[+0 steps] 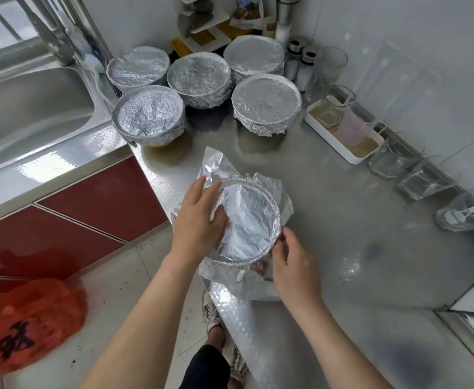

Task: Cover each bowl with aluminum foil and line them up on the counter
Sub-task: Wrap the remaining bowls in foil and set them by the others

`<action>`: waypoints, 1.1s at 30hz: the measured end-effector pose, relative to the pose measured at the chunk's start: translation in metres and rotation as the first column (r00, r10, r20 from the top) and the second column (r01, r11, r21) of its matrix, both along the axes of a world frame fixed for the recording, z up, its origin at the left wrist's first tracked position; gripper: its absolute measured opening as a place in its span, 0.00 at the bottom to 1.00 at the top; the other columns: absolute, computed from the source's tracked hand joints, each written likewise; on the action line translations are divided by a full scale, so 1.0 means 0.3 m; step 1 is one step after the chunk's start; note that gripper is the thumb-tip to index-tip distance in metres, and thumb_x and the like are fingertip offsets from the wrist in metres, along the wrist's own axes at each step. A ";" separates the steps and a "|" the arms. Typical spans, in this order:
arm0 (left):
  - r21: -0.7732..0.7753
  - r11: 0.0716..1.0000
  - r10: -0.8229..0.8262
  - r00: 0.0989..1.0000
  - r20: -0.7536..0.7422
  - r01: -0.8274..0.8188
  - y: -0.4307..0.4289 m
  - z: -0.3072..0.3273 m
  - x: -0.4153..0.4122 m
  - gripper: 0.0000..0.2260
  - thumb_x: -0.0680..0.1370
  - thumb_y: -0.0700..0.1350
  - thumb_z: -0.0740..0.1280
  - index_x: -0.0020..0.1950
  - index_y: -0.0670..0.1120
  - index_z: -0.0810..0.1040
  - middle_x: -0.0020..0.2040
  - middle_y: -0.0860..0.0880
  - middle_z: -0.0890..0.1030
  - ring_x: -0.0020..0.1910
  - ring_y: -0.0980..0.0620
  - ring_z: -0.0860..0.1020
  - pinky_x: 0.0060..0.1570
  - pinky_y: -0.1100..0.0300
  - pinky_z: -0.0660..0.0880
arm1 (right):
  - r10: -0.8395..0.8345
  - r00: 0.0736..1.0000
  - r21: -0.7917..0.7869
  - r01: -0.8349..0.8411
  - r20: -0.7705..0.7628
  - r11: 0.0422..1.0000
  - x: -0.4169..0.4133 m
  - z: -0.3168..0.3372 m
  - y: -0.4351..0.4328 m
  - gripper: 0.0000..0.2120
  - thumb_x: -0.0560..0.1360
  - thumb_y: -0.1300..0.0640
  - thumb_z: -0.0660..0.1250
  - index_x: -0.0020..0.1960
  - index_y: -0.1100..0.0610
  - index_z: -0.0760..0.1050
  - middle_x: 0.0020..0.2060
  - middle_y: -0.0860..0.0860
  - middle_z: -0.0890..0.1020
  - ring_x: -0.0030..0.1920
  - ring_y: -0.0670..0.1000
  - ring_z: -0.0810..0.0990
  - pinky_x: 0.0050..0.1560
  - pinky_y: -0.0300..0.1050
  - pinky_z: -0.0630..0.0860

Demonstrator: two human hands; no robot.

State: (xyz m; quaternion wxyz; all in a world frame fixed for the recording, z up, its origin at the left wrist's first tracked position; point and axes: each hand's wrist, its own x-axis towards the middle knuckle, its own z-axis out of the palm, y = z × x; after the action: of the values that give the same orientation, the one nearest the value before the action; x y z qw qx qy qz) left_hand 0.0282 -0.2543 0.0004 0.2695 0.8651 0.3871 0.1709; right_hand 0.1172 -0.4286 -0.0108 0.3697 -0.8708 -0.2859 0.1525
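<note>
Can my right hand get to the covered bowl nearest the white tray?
Probably yes: the right hand is pinching foil, but only bare counter lies between it and that covered bowl.

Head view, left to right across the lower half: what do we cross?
Orange bag → left hand → foil-draped bowl → right hand → rightmost glass.

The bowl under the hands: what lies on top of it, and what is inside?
A foil sheet covers the bowl; its round rim shows through. The left hand presses on the foil, and the right hand pinches its near edge. The inside is hidden.
</note>
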 end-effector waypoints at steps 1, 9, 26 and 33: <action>0.046 0.999 -0.014 0.999 -0.040 0.016 0.010 0.009 0.006 0.22 0.76 0.41 0.66 0.70 0.44 0.73 0.74 0.40 0.67 0.73 0.39 0.65 0.66 0.40 0.68 | 0.041 0.997 -0.055 -0.037 0.073 0.998 -0.006 0.008 -0.009 0.13 0.81 0.56 0.57 0.62 0.54 0.74 0.45 0.52 0.83 0.44 0.57 0.80 0.39 0.46 0.68; 0.136 0.979 -0.118 0.965 -0.233 0.152 -0.314 0.018 0.127 0.30 0.78 0.56 0.53 0.74 0.39 0.66 0.75 0.39 0.66 0.74 0.41 0.64 0.70 0.45 0.66 | 0.177 0.984 -0.033 -0.176 0.032 0.984 0.261 0.056 0.084 0.26 0.76 0.70 0.58 0.73 0.59 0.65 0.72 0.56 0.68 0.72 0.55 0.65 0.68 0.33 0.54; 0.270 0.881 -0.321 0.910 -0.263 0.389 -0.184 -0.024 0.026 0.24 0.76 0.53 0.58 0.70 0.46 0.74 0.70 0.45 0.73 0.70 0.45 0.71 0.67 0.47 0.69 | 0.241 0.970 0.159 -0.238 -0.003 0.958 0.175 -0.055 0.132 0.14 0.74 0.63 0.64 0.56 0.54 0.80 0.46 0.49 0.84 0.47 0.50 0.81 0.48 0.45 0.76; 0.311 0.870 -0.333 0.921 -0.201 0.383 -0.174 -0.046 0.027 0.22 0.77 0.51 0.59 0.68 0.45 0.77 0.68 0.46 0.76 0.68 0.46 0.73 0.66 0.48 0.71 | 0.078 0.970 0.261 -0.015 -0.232 0.965 0.120 -0.069 0.152 0.10 0.77 0.64 0.62 0.44 0.54 0.80 0.28 0.42 0.78 0.29 0.38 0.71 0.34 0.36 0.69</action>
State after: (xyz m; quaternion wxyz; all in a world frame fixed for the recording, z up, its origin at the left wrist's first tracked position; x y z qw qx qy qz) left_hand 0.0362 -0.3065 -0.0132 0.1130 0.9653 0.2018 0.1215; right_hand 0.1531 -0.3830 -0.0316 0.5076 -0.7836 -0.2770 0.2272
